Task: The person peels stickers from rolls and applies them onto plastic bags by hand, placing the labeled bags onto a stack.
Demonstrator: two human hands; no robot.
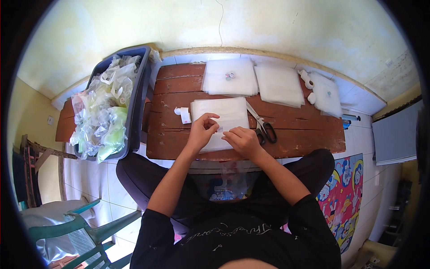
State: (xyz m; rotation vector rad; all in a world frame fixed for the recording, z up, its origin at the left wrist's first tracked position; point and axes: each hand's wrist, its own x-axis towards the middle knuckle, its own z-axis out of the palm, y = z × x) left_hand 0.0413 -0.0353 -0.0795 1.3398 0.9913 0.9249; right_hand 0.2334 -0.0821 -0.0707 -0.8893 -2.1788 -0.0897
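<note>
A stack of clear plastic sheets or bags (221, 107) lies on the brown wooden table, under both hands. My left hand (204, 131) hovers over its left part, fingers curved and thumb apart from them. Over the lower right of the stack, my right hand (243, 141) has thumb and fingertips pinched together; whatever they hold is too small to make out. Between the hands is a small pale coloured patch (220, 130), too blurred to name. Black-handled scissors (264, 127) lie just right of the stack. A white roll (183, 114) sits to its left.
Along the table's back lie more plastic stacks (230, 85) (280, 85), plus another stack (328, 96) beside white rolls (307, 80). At left stands a dark tub (142, 89) heaped with plastic bags (105, 107). A green chair (89, 233) and a colourful mat (342, 197) flank my legs.
</note>
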